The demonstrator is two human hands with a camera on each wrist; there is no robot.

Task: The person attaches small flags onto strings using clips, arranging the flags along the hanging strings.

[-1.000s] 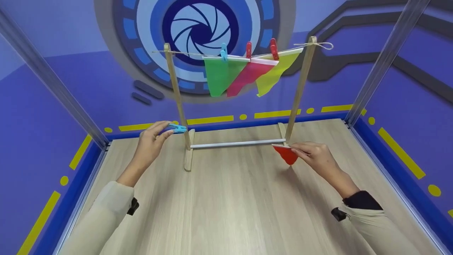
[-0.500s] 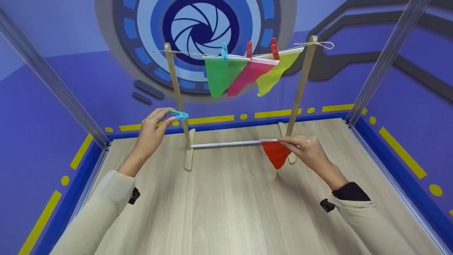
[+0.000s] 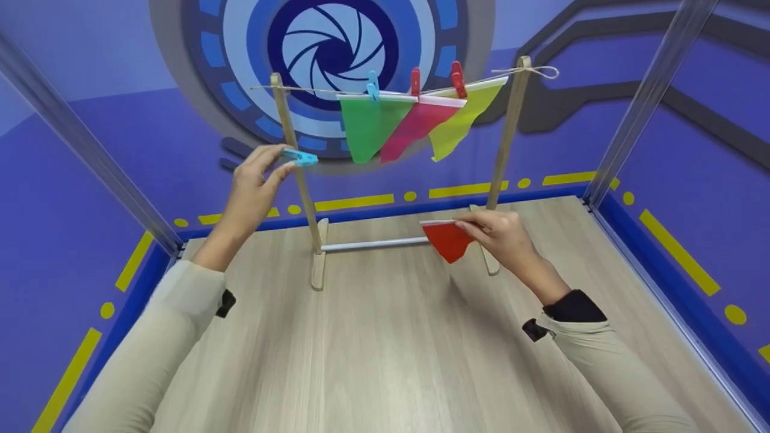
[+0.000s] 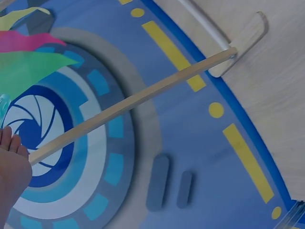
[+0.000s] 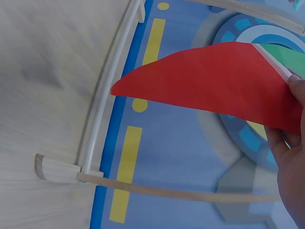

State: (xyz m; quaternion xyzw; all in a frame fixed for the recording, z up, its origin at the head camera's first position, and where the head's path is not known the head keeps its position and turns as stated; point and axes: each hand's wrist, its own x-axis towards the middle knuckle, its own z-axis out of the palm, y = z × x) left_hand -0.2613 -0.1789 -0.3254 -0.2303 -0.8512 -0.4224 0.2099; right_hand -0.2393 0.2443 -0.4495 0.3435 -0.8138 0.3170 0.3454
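Note:
My left hand (image 3: 251, 186) pinches a light blue clothespin (image 3: 301, 157) between thumb and fingers, level with the left post of a wooden stand. My right hand (image 3: 502, 237) grips a red triangular pennant (image 3: 448, 240) by its white top edge; the cloth hangs below the fingers, in front of the stand's low white rod (image 3: 376, 244). Large in the right wrist view, the red pennant (image 5: 205, 81) stretches out from the hand. Above both hands runs a string (image 3: 322, 91) bearing a green pennant (image 3: 367, 126), a pink pennant (image 3: 424, 126) and a yellow pennant (image 3: 472, 117).
A blue clothespin (image 3: 373, 85) and two red ones, a middle one (image 3: 415, 83) and a right one (image 3: 458, 79), clip the pennants. The string joins the left post (image 3: 292, 138) and right post (image 3: 511, 132). Patterned walls surround the wooden table (image 3: 373, 343).
My left hand has risen with the clothespin from near the stand's foot to partway up the left post. The right hand has brought the red pennant left and upward.

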